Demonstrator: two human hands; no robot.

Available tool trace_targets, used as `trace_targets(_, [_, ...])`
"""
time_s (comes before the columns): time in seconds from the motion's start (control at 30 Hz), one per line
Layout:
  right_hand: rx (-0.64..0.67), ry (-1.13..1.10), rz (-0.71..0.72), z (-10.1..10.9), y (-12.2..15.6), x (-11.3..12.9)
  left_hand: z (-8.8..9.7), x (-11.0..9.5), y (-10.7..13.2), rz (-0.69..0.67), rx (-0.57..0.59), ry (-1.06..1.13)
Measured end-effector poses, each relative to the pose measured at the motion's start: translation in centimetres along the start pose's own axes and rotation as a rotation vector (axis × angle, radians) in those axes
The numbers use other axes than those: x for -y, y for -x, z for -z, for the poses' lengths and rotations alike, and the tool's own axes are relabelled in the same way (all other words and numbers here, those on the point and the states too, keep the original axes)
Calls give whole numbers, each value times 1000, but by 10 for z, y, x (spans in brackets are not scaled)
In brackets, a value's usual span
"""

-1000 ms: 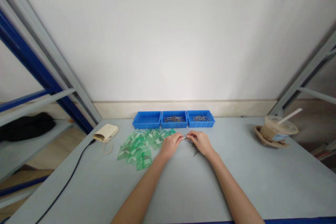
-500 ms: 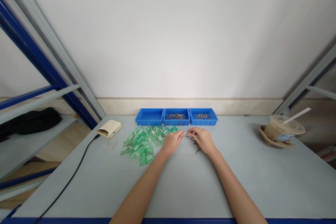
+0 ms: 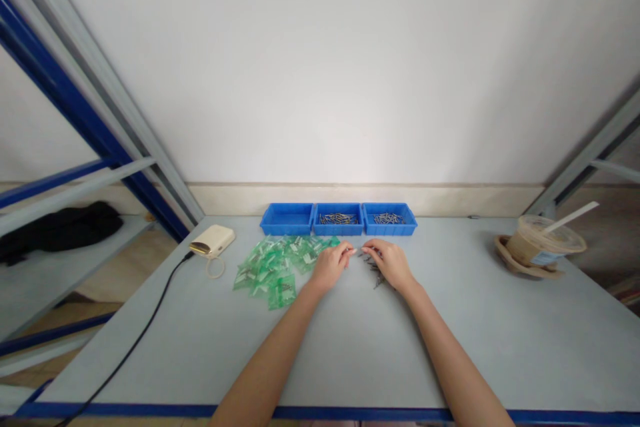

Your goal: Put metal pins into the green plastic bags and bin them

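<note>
Dark metal pieces (image 3: 376,272) beside both hands (image 3: 330,268) (image 3: 393,264), forearms (image 3: 286,347) converging, fingers (image 3: 375,246) curled inward, cannot tell if gripping

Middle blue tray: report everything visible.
The middle blue tray looks plastic: rectangular, open, with low walls. It sits upright on the grey table, close between the left tray and right tray. Thin metallic pieces lie jumbled inside. The left hand and right hand are off it; whether the green packets touch it is unclear.
</note>
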State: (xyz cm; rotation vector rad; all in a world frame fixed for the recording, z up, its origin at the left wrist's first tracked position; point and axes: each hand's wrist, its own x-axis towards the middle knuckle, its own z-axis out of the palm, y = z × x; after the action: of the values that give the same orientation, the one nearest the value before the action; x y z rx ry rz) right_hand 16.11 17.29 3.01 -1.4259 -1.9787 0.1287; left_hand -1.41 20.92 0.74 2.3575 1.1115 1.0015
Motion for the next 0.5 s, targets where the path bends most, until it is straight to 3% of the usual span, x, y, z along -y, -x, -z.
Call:
trace_targets(0.23, [13, -62, 65, -1, 0, -1, 1, -1, 1, -17, -14, -21])
trace_targets(0.5, [37, -105, 30, -4, -1, -2, 0, 0, 1, -18, -16, -25])
